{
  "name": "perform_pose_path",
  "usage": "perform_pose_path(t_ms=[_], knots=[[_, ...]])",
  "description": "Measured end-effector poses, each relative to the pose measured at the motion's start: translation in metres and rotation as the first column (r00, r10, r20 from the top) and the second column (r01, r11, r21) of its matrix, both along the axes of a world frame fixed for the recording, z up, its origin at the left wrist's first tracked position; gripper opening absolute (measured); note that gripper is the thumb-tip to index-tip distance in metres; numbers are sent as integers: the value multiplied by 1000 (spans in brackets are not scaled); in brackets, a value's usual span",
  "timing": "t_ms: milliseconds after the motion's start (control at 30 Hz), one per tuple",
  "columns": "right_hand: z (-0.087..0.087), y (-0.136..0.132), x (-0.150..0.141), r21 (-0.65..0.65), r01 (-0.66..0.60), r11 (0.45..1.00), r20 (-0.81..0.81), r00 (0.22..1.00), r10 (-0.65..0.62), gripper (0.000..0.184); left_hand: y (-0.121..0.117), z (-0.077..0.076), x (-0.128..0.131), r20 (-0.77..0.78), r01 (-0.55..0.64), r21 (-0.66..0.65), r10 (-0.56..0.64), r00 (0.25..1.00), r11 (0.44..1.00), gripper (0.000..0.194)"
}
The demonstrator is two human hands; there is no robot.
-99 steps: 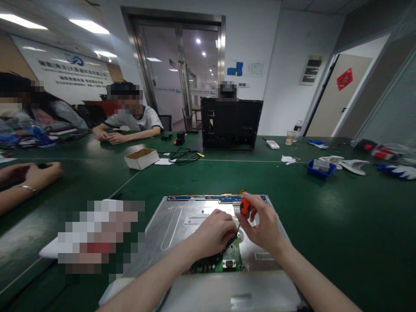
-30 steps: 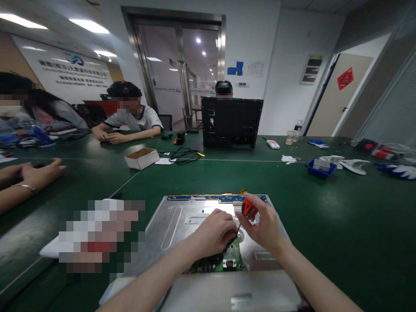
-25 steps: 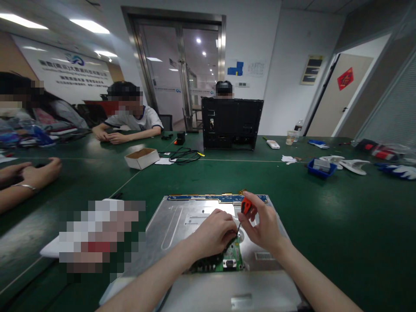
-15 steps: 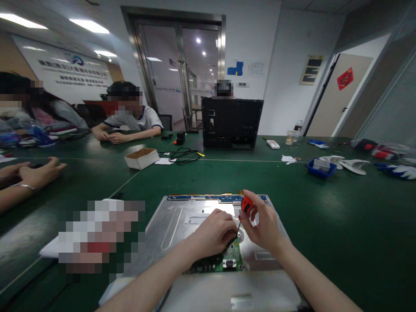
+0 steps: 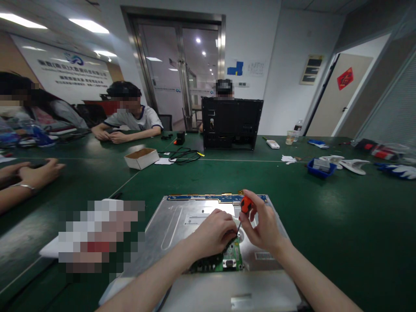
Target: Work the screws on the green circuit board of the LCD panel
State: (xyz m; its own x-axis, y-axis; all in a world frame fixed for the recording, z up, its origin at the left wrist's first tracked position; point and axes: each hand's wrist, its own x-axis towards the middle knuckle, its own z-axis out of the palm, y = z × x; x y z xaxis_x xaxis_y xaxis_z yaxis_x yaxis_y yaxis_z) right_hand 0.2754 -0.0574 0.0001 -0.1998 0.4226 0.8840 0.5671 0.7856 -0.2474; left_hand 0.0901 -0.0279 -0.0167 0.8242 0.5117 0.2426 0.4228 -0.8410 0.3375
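Note:
A silver metal panel lies flat on the green table in front of me, with a green circuit board exposed near its front edge. My right hand pinches the orange handle of a small screwdriver, its thin black shaft angled down towards the board. My left hand is curled over the board beside the shaft's tip, and what its fingers grip is hidden.
A black computer case stands at the far side with a person behind it. An open cardboard box, black cables and a blue tray lie mid-table. Other people's hands rest at the left.
My right hand has shifted its fingers slightly on the screwdriver handle, which stays over the same spot. The left hand has not moved. The hands at the far left have shifted a little.

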Motion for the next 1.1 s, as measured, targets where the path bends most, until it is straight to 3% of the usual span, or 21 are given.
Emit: perform_pose_path(t_ms=[533,867,1100], knots=[[-6,6,0,19,60,998,-11,998,-60,44,0,-1,0,13,-18,4,18,1000,1000,15],[0,1,2,-48,-31,998,14,999,32,53,-1,1,1,-2,-26,20,26,1000,999,12],[-1,2,1,-17,5,1000,4,1000,-5,53,-2,2,0,5,-16,7,16,1000,1000,15]])
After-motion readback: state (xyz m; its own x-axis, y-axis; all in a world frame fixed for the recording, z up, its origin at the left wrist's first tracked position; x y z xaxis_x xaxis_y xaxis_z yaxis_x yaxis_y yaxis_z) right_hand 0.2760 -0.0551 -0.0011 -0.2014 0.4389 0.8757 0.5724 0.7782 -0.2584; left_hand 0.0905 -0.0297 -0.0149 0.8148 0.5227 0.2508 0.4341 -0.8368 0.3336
